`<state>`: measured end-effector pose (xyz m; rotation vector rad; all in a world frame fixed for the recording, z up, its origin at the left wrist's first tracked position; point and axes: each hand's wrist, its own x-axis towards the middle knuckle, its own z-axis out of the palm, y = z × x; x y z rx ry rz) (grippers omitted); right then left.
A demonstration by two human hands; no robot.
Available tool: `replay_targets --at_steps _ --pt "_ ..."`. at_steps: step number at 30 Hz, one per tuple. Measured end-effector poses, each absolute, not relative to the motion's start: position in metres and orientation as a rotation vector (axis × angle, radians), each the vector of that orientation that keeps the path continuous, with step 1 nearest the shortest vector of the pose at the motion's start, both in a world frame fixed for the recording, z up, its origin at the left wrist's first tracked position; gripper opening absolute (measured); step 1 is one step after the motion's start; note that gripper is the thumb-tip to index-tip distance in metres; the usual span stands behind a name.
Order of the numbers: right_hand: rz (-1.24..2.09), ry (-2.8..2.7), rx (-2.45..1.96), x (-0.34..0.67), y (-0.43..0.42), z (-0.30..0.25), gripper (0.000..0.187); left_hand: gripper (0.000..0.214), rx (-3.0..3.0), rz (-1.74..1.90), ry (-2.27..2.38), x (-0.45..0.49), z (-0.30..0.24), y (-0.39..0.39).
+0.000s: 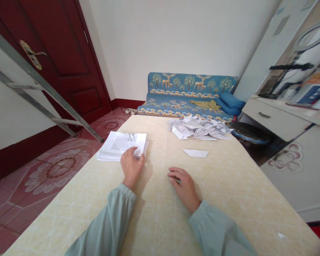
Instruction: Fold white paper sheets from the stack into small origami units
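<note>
My left hand [132,164] rests on the near right corner of a stack of white paper sheets [117,144], its thumb and fingers apart. Faint grey print shows on the top sheet. Over the middle of the table [160,209], my right hand [184,187] is loosely bent with fingers apart and holds nothing. Beyond it lies a single folded white paper piece [196,153] with slanted ends. A heap of folded paper pieces [198,127], some printed, is spread near the table's far edge.
A small paper scrap [282,235] lies at the near right of the table. Behind the table stands a blue patterned sofa [186,96] with cushions. At left are a metal ladder [45,85] and a red door [61,46]; at right, a stool [249,133] and a white cabinet [296,170].
</note>
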<state>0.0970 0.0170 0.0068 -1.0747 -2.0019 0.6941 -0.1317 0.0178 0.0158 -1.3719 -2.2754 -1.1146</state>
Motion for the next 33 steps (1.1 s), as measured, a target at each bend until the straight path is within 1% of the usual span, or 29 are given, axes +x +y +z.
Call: replay_targets --at_steps 8,15,33 --pt "0.701 -2.0 -1.048 0.0977 0.0185 0.005 0.017 0.037 -1.368 -1.23 -2.302 -0.1352 0.0108 0.0198" --pt "0.704 -1.994 -1.049 0.0984 0.0174 0.0046 0.017 0.042 -1.361 -1.161 -2.303 -0.1346 0.0117 0.0196" --pt "0.71 -1.996 -1.034 0.0985 0.0175 0.0045 0.017 0.034 -1.427 -1.215 -2.301 -0.1328 0.0151 0.0159"
